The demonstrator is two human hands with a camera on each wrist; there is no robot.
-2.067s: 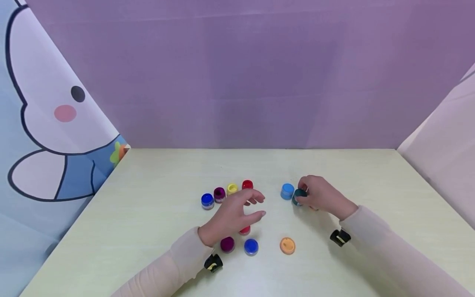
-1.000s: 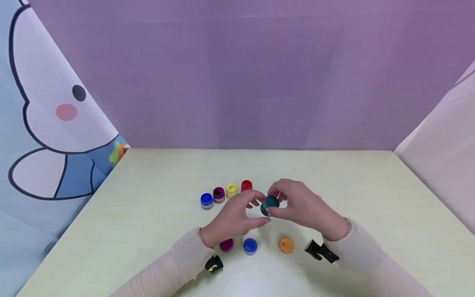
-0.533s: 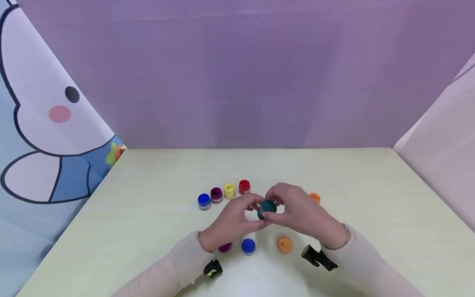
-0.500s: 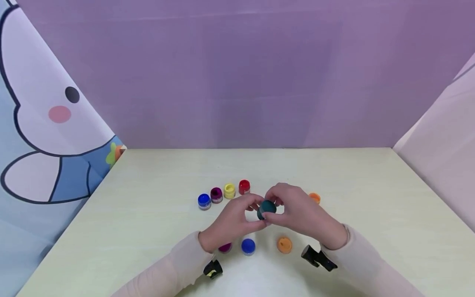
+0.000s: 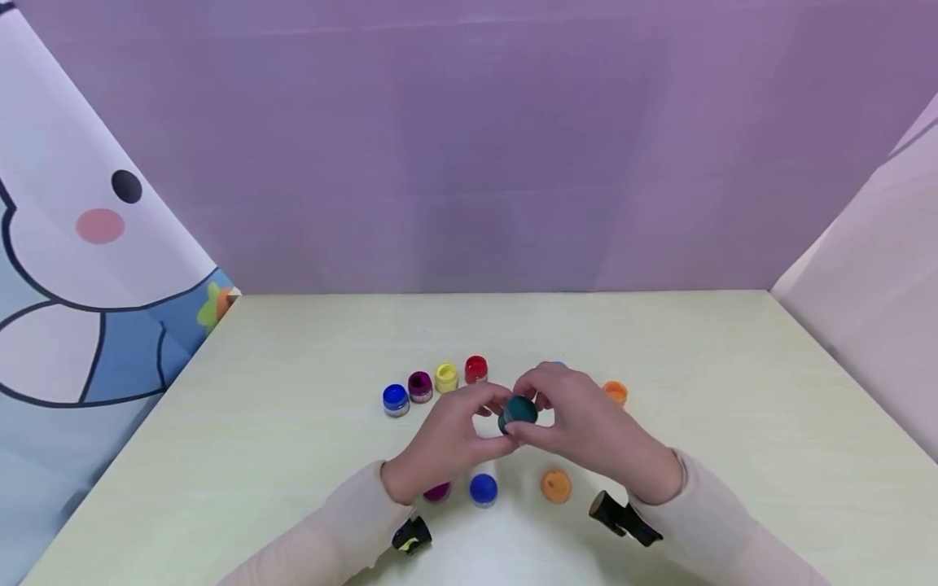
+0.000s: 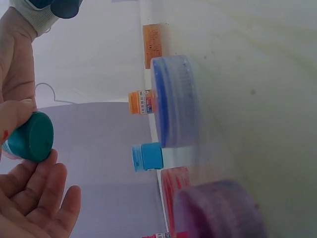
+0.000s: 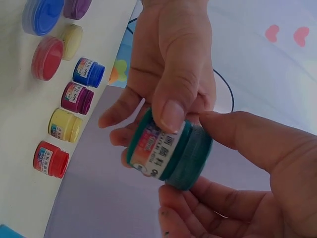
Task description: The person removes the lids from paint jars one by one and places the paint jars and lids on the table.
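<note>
Between my two hands, above the table, is a small dark green paint jar point(image 5: 522, 412), tilted on its side. My left hand point(image 5: 449, 433) grips the labelled body, its thumb lying over the label in the right wrist view. With thumb and fingers my right hand point(image 5: 589, 419) pinches the green lid point(image 7: 192, 154) at the other end. The lid sits on the jar. Its flat top point(image 6: 41, 137) faces the left wrist camera. Part of the jar is covered by fingers in the head view.
Behind the left hand stand blue point(image 5: 396, 400), purple point(image 5: 420, 387), yellow point(image 5: 446, 377) and red point(image 5: 475, 369) jars. Loose blue point(image 5: 484, 489), purple point(image 5: 437, 491) and orange point(image 5: 556, 485) lids lie nearer. An orange jar point(image 5: 615, 392) and light blue jar point(image 6: 147, 157) stand behind the right hand.
My right hand has picked the green jar up from beside the light blue jar and brought it left. My left hand, earlier without anything in it, now grips the jar's body.
</note>
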